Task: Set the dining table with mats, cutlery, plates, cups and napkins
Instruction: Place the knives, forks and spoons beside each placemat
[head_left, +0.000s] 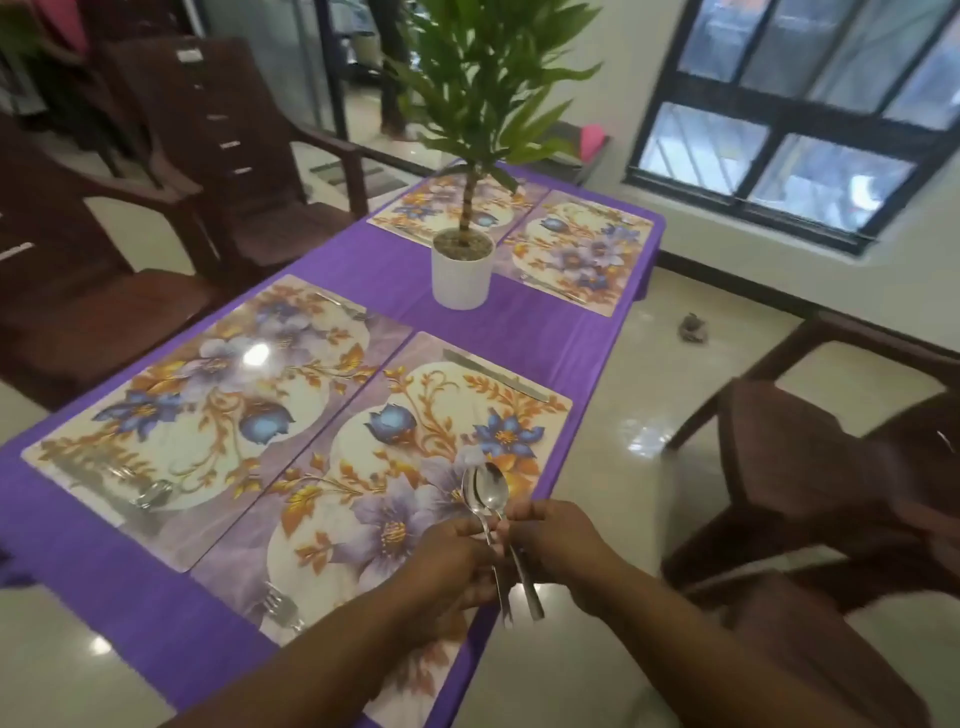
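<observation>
While both hands pinch them, shiny steel spoons (485, 491), bowls up

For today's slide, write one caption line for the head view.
Both hands, left and right, hold spoons over the near mat on a purple-clothed table.

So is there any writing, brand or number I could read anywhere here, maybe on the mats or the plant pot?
None can be read.
Floral placemats: patterns only, no words.
White plant pot: plain.
Spoons held by the left hand and right hand: any stamp is too small to see.
</observation>
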